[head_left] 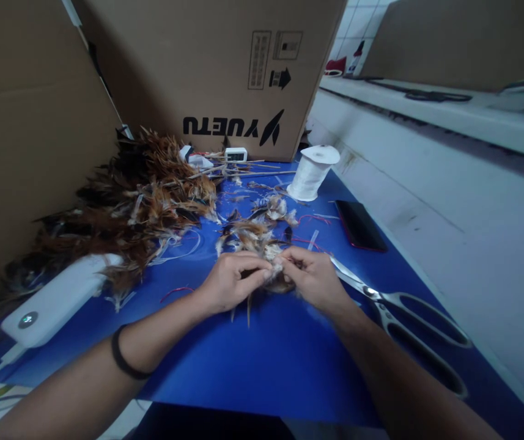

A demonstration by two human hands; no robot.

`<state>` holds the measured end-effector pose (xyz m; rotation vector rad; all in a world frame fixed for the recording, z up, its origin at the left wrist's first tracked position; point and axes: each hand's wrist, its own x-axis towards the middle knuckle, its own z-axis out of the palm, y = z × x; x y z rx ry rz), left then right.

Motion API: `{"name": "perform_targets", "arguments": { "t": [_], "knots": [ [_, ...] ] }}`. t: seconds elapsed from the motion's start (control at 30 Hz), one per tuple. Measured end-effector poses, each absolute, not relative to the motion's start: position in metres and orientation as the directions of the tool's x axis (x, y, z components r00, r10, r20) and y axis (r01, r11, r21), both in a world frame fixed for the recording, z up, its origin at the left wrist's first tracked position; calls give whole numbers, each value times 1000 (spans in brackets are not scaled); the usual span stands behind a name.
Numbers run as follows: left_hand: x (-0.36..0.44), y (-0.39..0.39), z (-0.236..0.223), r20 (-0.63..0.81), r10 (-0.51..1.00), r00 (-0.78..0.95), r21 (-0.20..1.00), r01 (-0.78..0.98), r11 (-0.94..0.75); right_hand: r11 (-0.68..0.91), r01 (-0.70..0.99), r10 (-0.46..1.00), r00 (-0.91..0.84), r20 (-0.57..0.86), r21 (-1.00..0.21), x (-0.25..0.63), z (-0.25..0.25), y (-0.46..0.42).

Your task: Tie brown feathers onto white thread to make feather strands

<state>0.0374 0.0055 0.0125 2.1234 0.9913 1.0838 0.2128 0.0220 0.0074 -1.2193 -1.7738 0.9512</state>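
Observation:
Both hands meet over the middle of the blue table, pinching a fluffy whitish piece of feather between them. My left hand has thumb and forefinger closed on its left side. My right hand pinches it from the right, its fingertips almost touching the left ones. Under and behind the fingers lies a small heap of brown and white feathers. A large pile of brown feathers spreads to the left. Just right of my right hand rest metal scissors, blades apart. Thin red strings lie near the fingers.
A white spool stands at the back right, with a dark phone nearer. On the left lies a white power bank with a cable. Cardboard boxes wall the back and left; a white ledge runs along the right.

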Motion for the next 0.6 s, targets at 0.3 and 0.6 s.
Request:
{"name": "perform_targets", "arguments": {
  "t": [0.3, 0.6],
  "knots": [
    [36, 9, 8, 430, 887, 169, 740, 496, -454, 510, 453, 850, -392, 351, -731, 209, 17, 10],
    [39, 5, 8, 341, 918, 205, 768, 503, -397, 543, 364, 833, -349, 430, -757, 209, 16, 7]
  ]
}}
